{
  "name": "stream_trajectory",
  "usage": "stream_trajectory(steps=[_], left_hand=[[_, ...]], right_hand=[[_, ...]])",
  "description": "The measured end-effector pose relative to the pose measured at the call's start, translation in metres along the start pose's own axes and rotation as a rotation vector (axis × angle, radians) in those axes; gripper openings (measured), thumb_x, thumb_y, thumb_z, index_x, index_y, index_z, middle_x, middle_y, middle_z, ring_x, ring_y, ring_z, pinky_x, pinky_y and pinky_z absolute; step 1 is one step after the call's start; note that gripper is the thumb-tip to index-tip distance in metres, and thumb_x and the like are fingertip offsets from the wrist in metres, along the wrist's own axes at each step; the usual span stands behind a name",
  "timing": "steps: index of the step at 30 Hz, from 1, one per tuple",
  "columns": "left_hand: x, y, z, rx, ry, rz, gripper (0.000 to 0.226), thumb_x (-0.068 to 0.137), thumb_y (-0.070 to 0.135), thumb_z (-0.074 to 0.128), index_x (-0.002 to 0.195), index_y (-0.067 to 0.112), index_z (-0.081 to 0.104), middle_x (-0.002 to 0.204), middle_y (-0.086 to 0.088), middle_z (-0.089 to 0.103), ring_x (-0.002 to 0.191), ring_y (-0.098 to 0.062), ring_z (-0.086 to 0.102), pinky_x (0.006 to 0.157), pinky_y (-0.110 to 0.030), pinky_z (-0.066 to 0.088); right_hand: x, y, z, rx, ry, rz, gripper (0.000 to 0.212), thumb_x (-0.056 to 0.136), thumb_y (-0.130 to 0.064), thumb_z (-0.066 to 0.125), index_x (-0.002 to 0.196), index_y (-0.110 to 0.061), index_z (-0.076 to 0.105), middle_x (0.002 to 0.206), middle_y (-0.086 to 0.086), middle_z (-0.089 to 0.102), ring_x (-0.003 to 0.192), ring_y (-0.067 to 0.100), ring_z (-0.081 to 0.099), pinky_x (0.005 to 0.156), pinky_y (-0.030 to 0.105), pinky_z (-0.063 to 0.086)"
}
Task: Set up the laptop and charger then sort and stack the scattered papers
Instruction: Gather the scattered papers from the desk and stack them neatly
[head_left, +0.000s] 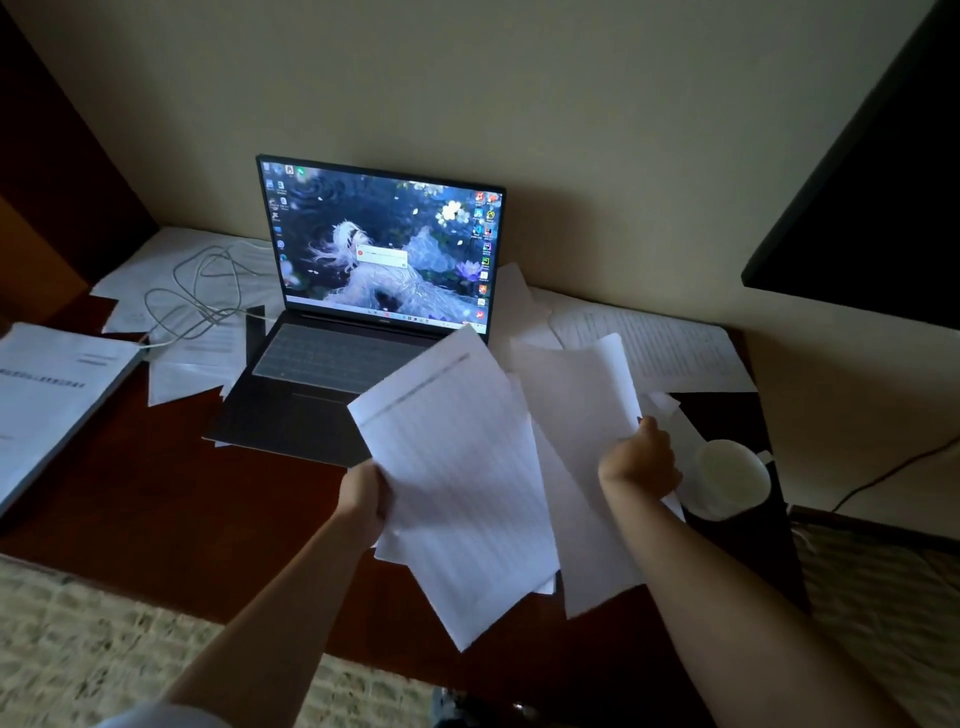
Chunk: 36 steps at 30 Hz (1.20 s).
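1. Left hand (363, 501) pinches a lined sheet (457, 488) by its left edge, raised above the desk (156, 493) before the laptop (358, 312).
2. Right hand (641, 457) grips another sheet (576, 395); both look light and floppy, best held at the edges.

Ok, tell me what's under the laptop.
White sheets stick out from beneath the laptop's front-left corner, and more papers emerge at its right side. The covered remainder cannot be seen.
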<state>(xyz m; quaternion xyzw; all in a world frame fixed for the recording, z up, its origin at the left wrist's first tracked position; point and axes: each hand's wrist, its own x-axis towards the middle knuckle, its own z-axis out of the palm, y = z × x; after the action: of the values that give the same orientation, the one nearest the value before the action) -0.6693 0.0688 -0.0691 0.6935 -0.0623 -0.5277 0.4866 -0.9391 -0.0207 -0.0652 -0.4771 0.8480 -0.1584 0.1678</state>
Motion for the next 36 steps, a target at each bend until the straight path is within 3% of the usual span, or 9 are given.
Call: stream_trajectory(steps=[4, 7, 9, 16, 23, 26, 31, 34, 36], left_hand=[[0.005, -0.003, -0.015, -0.068, 0.006, -0.043, 0.027, 0.085, 0.005, 0.032, 0.062, 0.018, 0.035, 0.067, -0.001, 0.044, 0.065, -0.015, 0.041, 0.064, -0.031, 0.037], [0.007, -0.003, -0.020, -0.013, -0.007, -0.064, 0.036, 0.090, 0.002, 0.027, 0.059, 0.018, 0.030, 0.063, -0.002, 0.042, 0.063, -0.015, 0.039, 0.062, -0.029, 0.036], [0.007, -0.001, -0.022, 0.015, 0.001, -0.065, 0.037, 0.089, 0.001, 0.028, 0.058, 0.021, 0.023, 0.060, -0.001, 0.036, 0.059, -0.014, 0.033, 0.059, -0.027, 0.032], [0.018, 0.007, -0.016, 0.107, -0.098, -0.111, 0.040, 0.083, 0.001, 0.030, 0.048, 0.020, 0.026, 0.057, 0.000, 0.033, 0.055, -0.014, 0.029, 0.058, -0.029, 0.022], [0.019, 0.019, 0.012, 0.150, -0.111, -0.100, 0.017, 0.076, 0.004, 0.042, 0.062, 0.012, 0.046, 0.065, -0.007, 0.048, 0.063, -0.021, 0.048, 0.062, -0.034, 0.047], [0.026, 0.017, 0.023, 0.319, -0.044, -0.030, 0.014, 0.094, 0.017, 0.049, 0.084, 0.017, 0.059, 0.084, -0.008, 0.060, 0.079, -0.024, 0.057, 0.074, -0.039, 0.051], [0.031, 0.015, 0.035, 0.551, 0.021, 0.245, 0.028, 0.087, 0.026, 0.064, 0.111, 0.014, 0.055, 0.095, -0.002, 0.062, 0.079, -0.015, 0.060, 0.057, -0.024, 0.048], [0.028, 0.014, 0.040, 0.538, -0.065, 0.239, 0.047, 0.073, 0.017, 0.078, 0.111, 0.019, 0.050, 0.098, 0.000, 0.063, 0.084, -0.016, 0.063, 0.058, -0.026, 0.051], [0.023, 0.012, 0.047, 0.589, -0.154, 0.181, 0.041, 0.076, 0.013, 0.076, 0.111, 0.011, 0.055, 0.100, -0.006, 0.065, 0.088, -0.023, 0.065, 0.067, -0.034, 0.056]], right_hand=[[-0.006, -0.004, 0.003, 0.057, 0.190, -0.010, 0.036, 0.079, -0.001, 0.045, 0.113, -0.007, 0.058, 0.111, 0.024, 0.056, 0.101, 0.040, 0.055, 0.083, 0.044, 0.038], [-0.009, -0.022, 0.003, 0.088, 0.364, -0.171, 0.033, 0.067, -0.005, 0.034, 0.082, -0.005, 0.064, 0.077, 0.022, 0.061, 0.065, 0.037, 0.061, 0.062, 0.039, 0.046], [-0.006, -0.030, 0.001, 0.059, 0.395, -0.240, 0.030, 0.067, 0.002, 0.040, 0.083, -0.004, 0.064, 0.079, 0.021, 0.062, 0.068, 0.036, 0.061, 0.061, 0.038, 0.045], [-0.008, -0.047, 0.016, 0.139, -0.154, -0.212, 0.046, 0.087, -0.004, 0.036, 0.127, -0.013, 0.055, 0.128, 0.013, 0.056, 0.110, 0.033, 0.055, 0.081, 0.033, 0.041], [-0.012, -0.048, 0.036, 0.381, -0.521, 0.028, 0.039, 0.087, -0.004, 0.040, 0.121, -0.006, 0.059, 0.121, 0.018, 0.060, 0.107, 0.034, 0.058, 0.077, 0.027, 0.042], [-0.018, -0.040, 0.046, 0.364, -0.596, 0.072, 0.035, 0.089, -0.003, 0.042, 0.120, -0.002, 0.060, 0.121, 0.020, 0.060, 0.109, 0.034, 0.058, 0.076, 0.027, 0.042], [-0.013, -0.041, 0.043, 0.171, -0.404, 0.166, 0.047, 0.100, -0.033, 0.029, 0.130, -0.006, 0.052, 0.133, 0.019, 0.051, 0.121, 0.034, 0.047, 0.101, 0.038, 0.038], [-0.013, -0.038, 0.042, 0.333, -0.409, 0.276, 0.064, 0.096, -0.053, 0.035, 0.136, -0.003, 0.045, 0.137, 0.022, 0.043, 0.121, 0.036, 0.045, 0.099, 0.041, 0.037], [-0.015, -0.032, 0.042, 0.469, -0.484, 0.308, 0.066, 0.091, -0.050, 0.050, 0.137, -0.003, 0.042, 0.137, 0.019, 0.043, 0.120, 0.035, 0.048, 0.094, 0.038, 0.041]])
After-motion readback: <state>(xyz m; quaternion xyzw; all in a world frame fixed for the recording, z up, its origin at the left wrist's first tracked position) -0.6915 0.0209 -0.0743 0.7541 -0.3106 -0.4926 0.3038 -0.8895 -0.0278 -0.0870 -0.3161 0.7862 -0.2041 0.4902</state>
